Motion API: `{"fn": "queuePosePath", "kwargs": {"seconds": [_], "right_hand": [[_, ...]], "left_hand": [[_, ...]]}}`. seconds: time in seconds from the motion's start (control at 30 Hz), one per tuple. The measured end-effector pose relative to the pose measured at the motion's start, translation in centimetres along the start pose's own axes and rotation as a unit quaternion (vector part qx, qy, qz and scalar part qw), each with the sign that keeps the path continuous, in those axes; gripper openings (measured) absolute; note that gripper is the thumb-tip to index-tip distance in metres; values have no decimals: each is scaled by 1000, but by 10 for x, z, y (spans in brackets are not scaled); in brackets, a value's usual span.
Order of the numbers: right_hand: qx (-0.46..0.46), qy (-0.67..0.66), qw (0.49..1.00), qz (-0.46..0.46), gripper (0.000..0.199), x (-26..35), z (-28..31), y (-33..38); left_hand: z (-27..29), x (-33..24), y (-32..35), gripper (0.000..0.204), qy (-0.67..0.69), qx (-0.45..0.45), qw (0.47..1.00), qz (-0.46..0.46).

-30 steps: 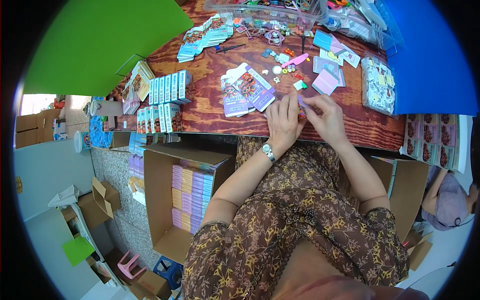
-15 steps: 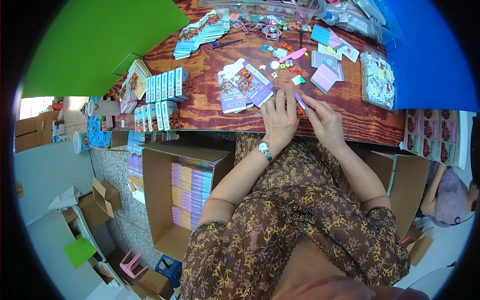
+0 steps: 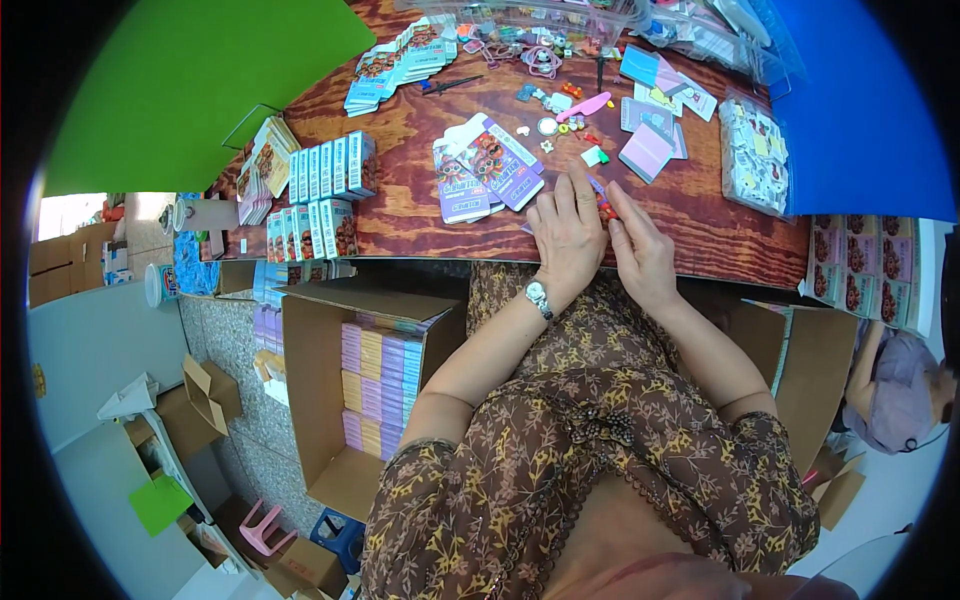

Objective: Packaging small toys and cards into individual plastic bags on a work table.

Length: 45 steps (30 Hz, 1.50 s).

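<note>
My left hand (image 3: 566, 232), with a watch on its wrist, lies with straight fingers over a purple printed carton at the table's near edge. Beside it my right hand (image 3: 640, 243) has its fingers stretched out, on the right side of that same carton. Only a purple and red strip of the carton (image 3: 604, 205) shows between the hands; the rest is hidden. Just left of my left hand, flat purple cartons (image 3: 466, 205) lie overlapping, printed side up.
Small boxes stand in rows (image 3: 330, 172) at the left. Beyond my hands lie a pink plastic knife (image 3: 584, 108), trinkets, and cards (image 3: 648, 152). A clear bag of paper pieces (image 3: 755, 160) sits at the right. An open cardboard box (image 3: 320, 400) holds stacked cartons below the table.
My right hand has straightened its fingers and lowered them; before, they pinched the carton's upright edge. My left hand stays flat, shifted slightly.
</note>
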State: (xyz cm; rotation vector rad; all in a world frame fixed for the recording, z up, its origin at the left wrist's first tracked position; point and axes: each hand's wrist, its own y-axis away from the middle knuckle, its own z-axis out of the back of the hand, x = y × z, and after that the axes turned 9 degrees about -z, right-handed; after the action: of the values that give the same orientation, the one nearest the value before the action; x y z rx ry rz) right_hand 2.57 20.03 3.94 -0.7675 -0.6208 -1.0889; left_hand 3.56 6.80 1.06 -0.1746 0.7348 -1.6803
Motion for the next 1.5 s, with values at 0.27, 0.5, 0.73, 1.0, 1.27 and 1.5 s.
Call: {"fn": "queuePosePath", "kwargs": {"seconds": [0.27, 0.5, 0.73, 1.0, 1.27, 1.5], "right_hand": [[66, -122, 978, -157, 38, -22, 9, -9], [19, -124, 973, -193, 34, -117, 78, -45], [90, 53, 994, 16, 32, -46, 11, -78], [128, 152, 979, 36, 38, -40, -73, -96], [105, 303, 947, -11, 21, -129, 2, -140], [65, 289, 955, -28, 25, -132, 11, -172]], "left_hand": [[3, -2, -2, 93, 59, 69, 996, 1], [3, 58, -6, 93, 64, 6, 994, 89], [-8, 93, -2, 84, 11, -26, 981, 193], [-1, 108, 14, 76, 150, 8, 954, 258], [6, 103, 19, 62, 43, 52, 984, 163], [14, 108, 21, 59, 54, 43, 982, 178]]}}
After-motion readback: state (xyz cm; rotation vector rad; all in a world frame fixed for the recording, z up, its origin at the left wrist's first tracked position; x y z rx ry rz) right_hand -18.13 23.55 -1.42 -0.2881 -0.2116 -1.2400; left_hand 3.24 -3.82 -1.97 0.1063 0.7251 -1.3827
